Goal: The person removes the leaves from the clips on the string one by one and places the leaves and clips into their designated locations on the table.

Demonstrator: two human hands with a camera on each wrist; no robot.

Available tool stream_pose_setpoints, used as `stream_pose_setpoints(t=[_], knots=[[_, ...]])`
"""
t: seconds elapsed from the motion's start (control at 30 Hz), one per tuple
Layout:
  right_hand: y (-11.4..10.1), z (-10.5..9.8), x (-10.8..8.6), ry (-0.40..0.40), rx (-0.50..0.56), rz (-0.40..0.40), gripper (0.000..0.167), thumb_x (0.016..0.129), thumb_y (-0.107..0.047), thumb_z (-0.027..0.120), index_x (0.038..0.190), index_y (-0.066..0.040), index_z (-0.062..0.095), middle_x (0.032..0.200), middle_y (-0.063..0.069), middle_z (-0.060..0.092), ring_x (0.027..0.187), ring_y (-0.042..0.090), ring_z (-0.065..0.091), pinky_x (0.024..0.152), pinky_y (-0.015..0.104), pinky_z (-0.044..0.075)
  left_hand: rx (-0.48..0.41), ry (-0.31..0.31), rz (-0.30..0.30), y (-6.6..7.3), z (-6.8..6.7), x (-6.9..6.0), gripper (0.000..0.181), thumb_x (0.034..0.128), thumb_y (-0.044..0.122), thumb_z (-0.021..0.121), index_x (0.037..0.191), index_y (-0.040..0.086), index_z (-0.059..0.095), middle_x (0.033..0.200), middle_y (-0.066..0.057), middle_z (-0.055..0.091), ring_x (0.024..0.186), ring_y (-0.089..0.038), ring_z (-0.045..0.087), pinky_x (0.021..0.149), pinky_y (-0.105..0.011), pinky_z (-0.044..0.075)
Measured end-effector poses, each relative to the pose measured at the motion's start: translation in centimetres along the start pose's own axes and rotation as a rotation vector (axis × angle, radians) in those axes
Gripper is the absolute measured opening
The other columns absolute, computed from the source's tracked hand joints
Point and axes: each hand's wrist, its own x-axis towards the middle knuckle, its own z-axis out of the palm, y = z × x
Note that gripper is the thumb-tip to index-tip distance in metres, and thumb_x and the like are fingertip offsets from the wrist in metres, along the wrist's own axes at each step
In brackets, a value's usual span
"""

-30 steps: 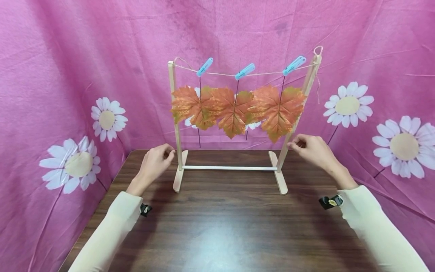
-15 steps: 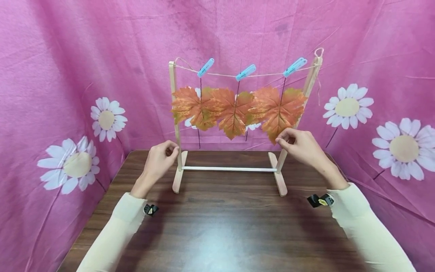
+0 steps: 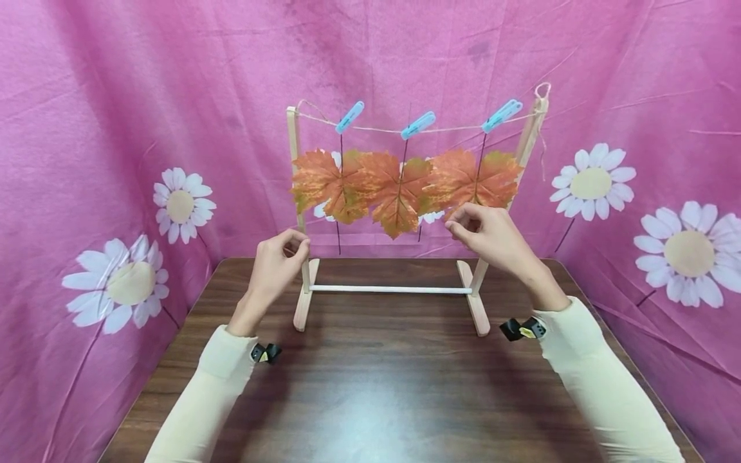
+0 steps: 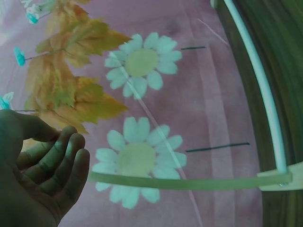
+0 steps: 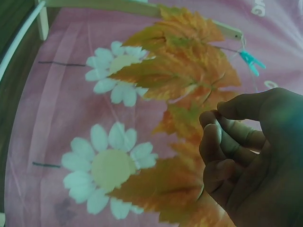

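Three orange maple leaves hang in a row: a left leaf (image 3: 327, 183), a middle leaf (image 3: 396, 193) and a right leaf (image 3: 463, 173). Blue clothespins, the left clothespin (image 3: 350, 117), middle clothespin (image 3: 418, 125) and right clothespin (image 3: 502, 116), grip their stems on a twine line (image 3: 376, 129). My right hand (image 3: 492, 235) is in front of the right leaf's lower part, hiding its tip; contact cannot be told. My left hand (image 3: 278, 267) is beside the left post, below the left leaf. Both hands have loosely bent fingers, with nothing visible between them.
A wooden stand bears the twine, with a left post (image 3: 293, 135), a right post (image 3: 528, 138) and a white crossbar (image 3: 390, 289) low between its feet. It stands on a brown table (image 3: 370, 373). Behind it hangs a pink curtain (image 3: 231, 77) printed with daisies.
My right hand has moved left and up, from beside the right post to in front of the right leaf. The left hand has risen slightly and shifted right. The leaves hang as before.
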Motion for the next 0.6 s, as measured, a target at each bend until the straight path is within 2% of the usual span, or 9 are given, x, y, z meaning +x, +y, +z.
stream_pose_setpoints(t=[0.2, 0.43, 0.6], knots=[[-1.6, 0.6, 1.3, -0.019, -0.003, -0.026, 0.011, 0.103, -0.022, 0.072, 0.1, -0.013, 0.077, 0.081, 0.004, 0.074, 0.069, 0.014, 0.058, 0.061, 0.022, 0.044, -0.054, 0.022, -0.005, 1.5, 0.3, 0.4, 0.011, 0.1, 0.009, 0.07, 0.098, 0.002, 0.077, 0.079, -0.01, 0.076, 0.071, -0.017, 0.067, 0.067, -0.01, 0.05], [-3.6, 0.8, 2.7, -0.005, -0.006, -0.059, 0.008, 0.101, -0.021, 0.073, 0.098, -0.014, 0.077, 0.08, 0.003, 0.074, 0.07, 0.017, 0.06, 0.063, 0.025, 0.044, -0.102, 0.058, 0.021, 3.0, 0.6, 1.2, 0.009, 0.0998, 0.008, 0.07, 0.096, 0.004, 0.077, 0.076, -0.009, 0.076, 0.065, -0.007, 0.063, 0.063, -0.011, 0.051], [-5.0, 0.8, 3.5, -0.018, 0.019, -0.069, 0.007, 0.101, -0.021, 0.074, 0.101, -0.014, 0.077, 0.082, 0.001, 0.075, 0.071, 0.017, 0.063, 0.064, 0.026, 0.047, -0.11, 0.072, 0.041, 3.8, 0.8, 1.8, 0.007, 0.0996, 0.009, 0.072, 0.098, 0.003, 0.076, 0.076, -0.009, 0.076, 0.064, -0.004, 0.063, 0.063, -0.011, 0.05]])
